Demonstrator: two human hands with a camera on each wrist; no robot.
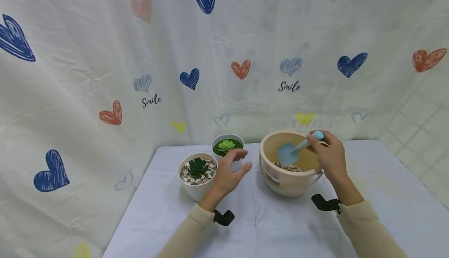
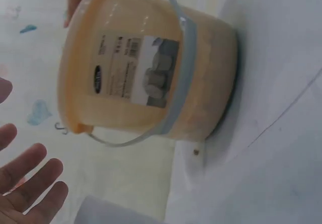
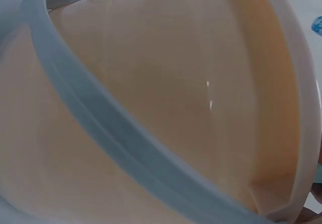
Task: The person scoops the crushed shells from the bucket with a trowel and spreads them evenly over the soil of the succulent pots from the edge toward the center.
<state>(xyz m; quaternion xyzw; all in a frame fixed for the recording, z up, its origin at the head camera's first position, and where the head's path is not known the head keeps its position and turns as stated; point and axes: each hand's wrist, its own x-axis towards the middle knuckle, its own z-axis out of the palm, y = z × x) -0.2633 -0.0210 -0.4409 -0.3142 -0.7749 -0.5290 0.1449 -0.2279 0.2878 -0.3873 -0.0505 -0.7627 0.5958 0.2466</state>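
My right hand [image 1: 331, 154] grips the pale handle of a small blue shovel [image 1: 288, 154] over a peach-coloured bucket [image 1: 280, 182]. The shovel's blade tilts down inside the bucket, above the pebbles [image 1: 289, 167] at the bottom. My left hand [image 1: 228, 174] hangs beside two potted succulents, fingers apart and nothing in them. It overlaps the edges of both pots in the head view. The nearer white pot [image 1: 196, 191] has a dark green succulent [image 1: 198, 167] among pebbles. Behind it, a second white pot [image 1: 218, 136] bears a light green succulent [image 1: 226, 145] on a green surface.
A white cloth covers the table [image 1: 280, 227]. Behind stands a curtain [image 1: 210, 36] printed with hearts. The bucket has a grey-blue handle [image 2: 188, 73] folded down and a label [image 2: 133, 70] on its side. A small brown speck [image 2: 196, 152] shows by the bucket's base.
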